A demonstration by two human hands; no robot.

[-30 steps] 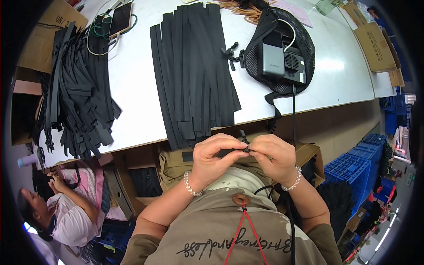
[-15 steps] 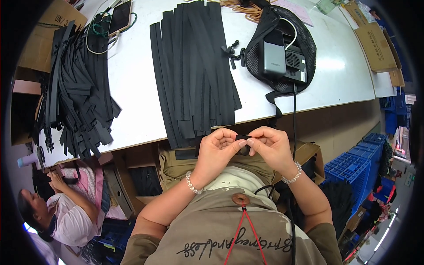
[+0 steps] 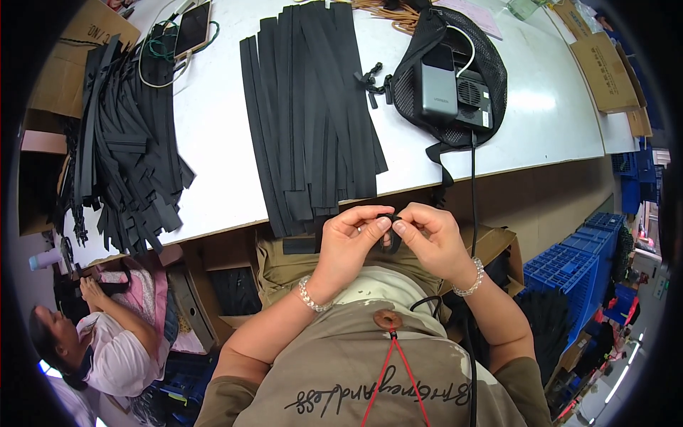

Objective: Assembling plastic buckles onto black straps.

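In front of my body, just off the table's near edge, both hands meet over a black strip [image 3: 393, 244] that looks like zipper tape. My left hand [image 3: 351, 233] pinches its end between thumb and forefinger. From the other side, my right hand [image 3: 432, 235] pinches it too, fingertips nearly touching the left's. Part of the strip hangs below the fingers; the fingertips cover the rest. Beyond my hands, a pile of long, flat black strips [image 3: 313, 114] lies on the white table [image 3: 213, 142], some ends overhanging its edge.
A second, messier heap of black strips [image 3: 135, 149] lies at left beside a phone [image 3: 193, 28] with a cable. At right rests a black mesh bag [image 3: 491, 78] holding a grey power bank [image 3: 437, 89]. Small black pieces [image 3: 373, 77] sit beside it. A co-worker [image 3: 107, 341] sits lower left; blue crates [image 3: 562, 274] stand right.
My fingertips have shifted on the black strip, which was stretched flat between them and is now bunched and turned downward. Both hands remain in nearly the same place.
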